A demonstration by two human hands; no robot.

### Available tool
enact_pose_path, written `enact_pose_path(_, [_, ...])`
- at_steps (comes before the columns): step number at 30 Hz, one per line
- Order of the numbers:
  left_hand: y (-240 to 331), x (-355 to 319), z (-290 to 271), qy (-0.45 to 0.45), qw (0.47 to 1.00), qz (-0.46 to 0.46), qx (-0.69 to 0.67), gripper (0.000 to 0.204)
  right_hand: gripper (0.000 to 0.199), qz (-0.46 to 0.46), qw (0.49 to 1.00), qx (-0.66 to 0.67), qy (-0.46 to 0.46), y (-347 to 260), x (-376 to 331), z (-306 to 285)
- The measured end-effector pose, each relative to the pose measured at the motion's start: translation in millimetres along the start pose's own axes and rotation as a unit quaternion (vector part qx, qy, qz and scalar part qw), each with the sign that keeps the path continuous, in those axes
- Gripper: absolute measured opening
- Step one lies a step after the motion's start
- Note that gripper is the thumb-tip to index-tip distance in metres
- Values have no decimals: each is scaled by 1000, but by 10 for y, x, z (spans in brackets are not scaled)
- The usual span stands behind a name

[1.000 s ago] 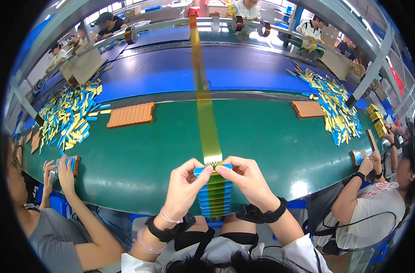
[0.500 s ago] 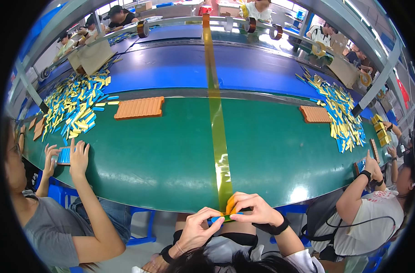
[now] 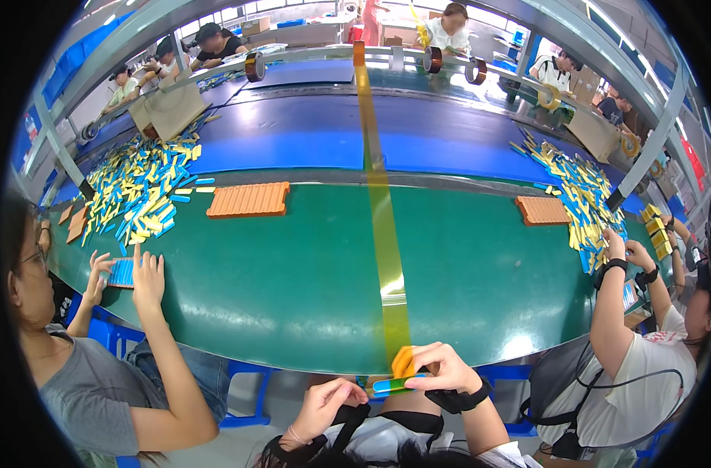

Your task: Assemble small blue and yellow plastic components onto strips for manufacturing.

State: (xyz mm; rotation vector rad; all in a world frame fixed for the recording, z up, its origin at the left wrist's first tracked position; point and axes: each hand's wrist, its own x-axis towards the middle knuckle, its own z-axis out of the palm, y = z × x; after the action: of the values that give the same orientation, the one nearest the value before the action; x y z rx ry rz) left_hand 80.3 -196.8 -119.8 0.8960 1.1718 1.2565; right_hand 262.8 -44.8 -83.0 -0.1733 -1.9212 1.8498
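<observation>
A long strip of translucent amber tape (image 3: 380, 210) runs from a roll holder at the far rail down across the green belt (image 3: 293, 288) to my hands at the near edge. My right hand (image 3: 443, 373) pinches the tape's lower end, pressed over a small flat blue-and-yellow block (image 3: 394, 384). My left hand (image 3: 328, 404) holds the left end of that block from below, fingers curled around it. Both hands sit just below the belt's front edge, above my lap.
An orange ribbed tray (image 3: 250, 200) lies left of the tape, another orange tray (image 3: 544, 210) to the right. Heaps of blue and yellow pieces (image 3: 141, 195) lie at both sides. A seated person on my left (image 3: 98, 374) and one on my right (image 3: 644, 343) work at the belt; others sit beyond it.
My hands have drawn the tape toward me, from over the belt down past its front edge to my lap. The view has tilted down with them.
</observation>
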Motion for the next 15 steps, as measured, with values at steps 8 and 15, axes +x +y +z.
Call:
enact_pose_path(8, [-1463, 464, -416, 3, 842, -366, -397, 32, 10, -31, 996, 78, 8, 68, -18, -28])
enact_pose_path(15, [-1758, 776, -385, -169, 935, -26, 311, 25, 7, 6, 1000, 23, 17, 20, 63, 27])
